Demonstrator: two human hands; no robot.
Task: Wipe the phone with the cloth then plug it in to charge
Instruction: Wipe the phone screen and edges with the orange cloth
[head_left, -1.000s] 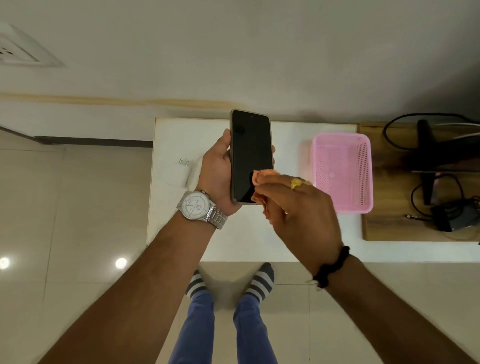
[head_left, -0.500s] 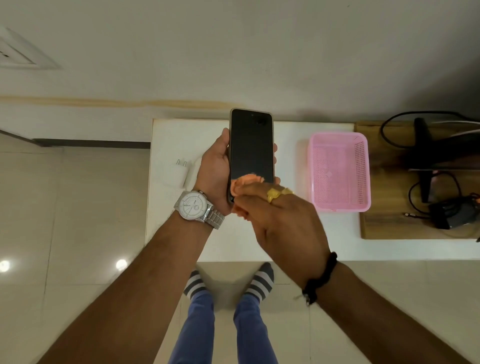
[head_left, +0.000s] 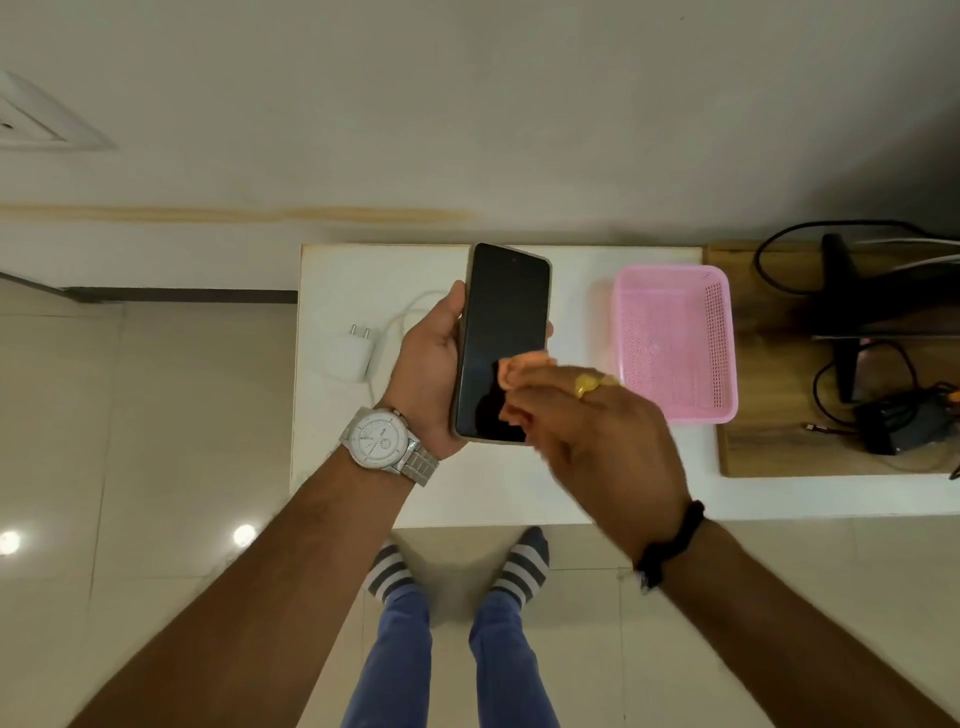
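Note:
A black-screened phone stands upright above the white table, held along its left edge by my left hand, which wears a silver watch. My right hand, with a gold ring, pinches a small orange cloth and presses it against the lower right part of the screen. The cloth is mostly hidden by my fingers. A white charger plug lies on the table left of my left hand, its white cable curling behind that hand.
A pink plastic basket sits on the white table right of the phone. Further right, a wooden board carries a black stand, a black adapter and dark cables. A wall socket plate is at upper left.
My right hand with the cloth slid left across the lower screen, then back to the right edge and slightly up. The phone tilted a little in my left hand.

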